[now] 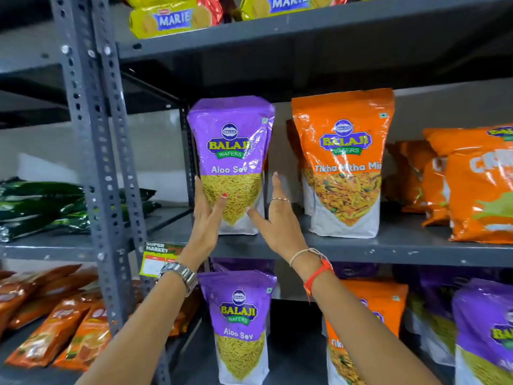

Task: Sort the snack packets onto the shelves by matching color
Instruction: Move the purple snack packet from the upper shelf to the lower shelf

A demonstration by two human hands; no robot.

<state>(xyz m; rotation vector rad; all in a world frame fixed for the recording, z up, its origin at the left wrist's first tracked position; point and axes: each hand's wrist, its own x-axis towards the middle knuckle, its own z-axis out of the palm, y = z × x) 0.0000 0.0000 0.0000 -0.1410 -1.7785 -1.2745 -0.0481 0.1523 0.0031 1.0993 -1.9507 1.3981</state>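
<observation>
Through the head camera I see both hands raised to the middle shelf (388, 247) of the grey metal rack. My left hand (206, 218) is spread flat, fingers straight and close together, pressed along the lower left edge of the purple Aloo Sev packet (231, 162), with the thumb lying across the clear window at the front. My right hand (274, 218) is open too, palm turned toward the packet's right side, fingers pointing up and slightly apart; its thumb tip touches the lower right of the packet front, but I cannot tell whether the fingers rest on the packet's side or sit just off it. Neither hand is curled around the packet, which is bracketed between the two open palms. The packet stands upright at the left end of the middle shelf, its base on the shelf surface, just beside the rack's rear upright. An orange Tikha Mitha Mix packet (344, 162) stands near it to the right, apart from it, with more orange packets (477, 184) further along. On the shelf below, a second purple Aloo Sev packet (240, 326) stands upright under my wrists, beside another orange packet (388, 304). A metal watch (180, 273) sits on the left wrist and a red thread (319, 272) on the right.
</observation>
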